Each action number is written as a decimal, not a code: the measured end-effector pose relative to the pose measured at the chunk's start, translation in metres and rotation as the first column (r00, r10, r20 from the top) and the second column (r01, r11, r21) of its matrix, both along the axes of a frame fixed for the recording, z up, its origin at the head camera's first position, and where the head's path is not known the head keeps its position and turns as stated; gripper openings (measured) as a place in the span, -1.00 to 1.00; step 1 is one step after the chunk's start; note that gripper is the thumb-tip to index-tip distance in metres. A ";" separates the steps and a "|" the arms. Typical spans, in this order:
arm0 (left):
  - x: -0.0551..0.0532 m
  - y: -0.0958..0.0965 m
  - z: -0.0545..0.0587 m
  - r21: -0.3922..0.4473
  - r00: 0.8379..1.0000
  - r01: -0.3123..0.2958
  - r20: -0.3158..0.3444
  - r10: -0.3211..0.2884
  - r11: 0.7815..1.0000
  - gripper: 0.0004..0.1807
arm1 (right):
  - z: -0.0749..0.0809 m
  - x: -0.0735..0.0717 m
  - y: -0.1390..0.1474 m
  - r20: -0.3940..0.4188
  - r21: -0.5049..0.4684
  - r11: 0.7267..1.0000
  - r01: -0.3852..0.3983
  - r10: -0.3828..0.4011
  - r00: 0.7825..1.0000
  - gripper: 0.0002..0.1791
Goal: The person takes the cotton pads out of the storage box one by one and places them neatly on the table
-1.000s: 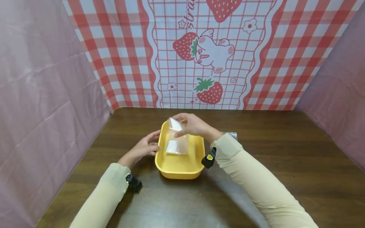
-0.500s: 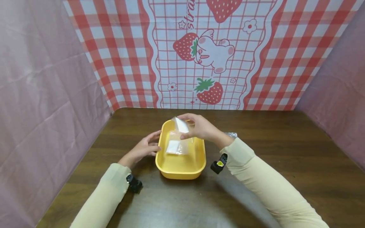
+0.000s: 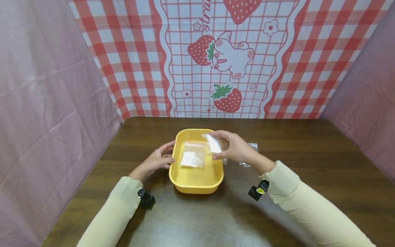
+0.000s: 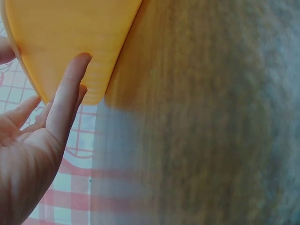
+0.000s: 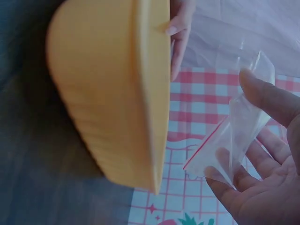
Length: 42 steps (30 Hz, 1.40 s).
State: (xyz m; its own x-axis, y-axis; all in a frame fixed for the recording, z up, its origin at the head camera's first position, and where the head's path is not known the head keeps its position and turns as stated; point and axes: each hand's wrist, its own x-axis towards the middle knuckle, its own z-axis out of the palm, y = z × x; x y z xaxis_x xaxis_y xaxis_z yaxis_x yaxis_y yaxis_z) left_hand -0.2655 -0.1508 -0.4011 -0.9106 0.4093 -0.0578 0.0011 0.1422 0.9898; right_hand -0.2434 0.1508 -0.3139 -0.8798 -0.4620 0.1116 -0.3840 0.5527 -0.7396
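Note:
A yellow plastic tub (image 3: pixel 196 179) stands on the table, with a clear zip bag (image 3: pixel 199 160) holding something white lying on its floor. My right hand (image 3: pixel 237 148) pinches another clear zip bag (image 3: pixel 213 144), also with a white piece inside, above the tub's right rim. Seen from the right wrist, the bag's red seal line (image 5: pixel 205 146) shows, and thumb and fingers grip the folded plastic. At the tub's left side, my left hand (image 3: pixel 155 160) rests with fairly straight fingers against the outer wall, its thumb at the rim. The left wrist view shows these fingers (image 4: pixel 68 96) along the yellow wall.
Behind the right hand, a shiny clear packet (image 3: pixel 253 146) lies on the dark wooden table (image 3: pixel 296 154), partly hidden by the arm. A red-and-white strawberry cloth (image 3: pixel 228 61) hangs at the back, and pink cloth (image 3: pixel 55 103) at both sides.
My right hand has carried its zip bag rightward from over the tub's middle to its right rim, uncovering the bag inside. The left hand stays at the tub's left side.

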 end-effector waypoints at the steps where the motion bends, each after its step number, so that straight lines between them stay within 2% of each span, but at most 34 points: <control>1: 0.000 0.000 0.000 -0.001 1.000 -0.002 0.002 0.002 1.000 -0.19 | -0.002 0.002 0.003 0.009 -0.010 1.000 0.007 -0.007 1.000 -0.20; 5: -0.001 0.001 0.000 -0.005 1.000 -0.007 0.011 0.007 1.000 -0.19 | -0.010 0.011 0.015 -0.003 -0.043 0.999 0.019 -0.019 1.000 -0.22; 11: 0.000 0.002 0.001 -0.003 1.000 -0.004 0.012 0.004 1.000 -0.19 | -0.025 0.023 0.031 -0.105 -0.051 0.999 -0.003 -0.002 0.995 -0.23; 16: 0.000 0.002 0.001 -0.002 1.000 -0.003 0.007 0.003 1.000 -0.19 | -0.041 0.032 0.044 -0.202 -0.034 0.999 -0.008 0.001 0.979 -0.22; 23: 0.000 0.003 0.000 0.000 1.000 -0.008 0.013 0.008 1.000 -0.19 | -0.055 0.043 0.065 -0.287 0.002 0.999 0.045 -0.042 0.957 -0.21; 33: 0.001 0.000 -0.001 -0.004 1.000 0.000 0.006 0.000 1.000 -0.19 | -0.061 0.049 0.098 -0.244 0.068 0.991 0.114 -0.094 0.965 -0.20; 42: 0.000 0.000 0.002 -0.005 1.000 0.010 0.005 -0.010 1.000 -0.18 | -0.068 0.043 0.137 -0.272 0.109 0.987 0.116 -0.082 0.959 -0.22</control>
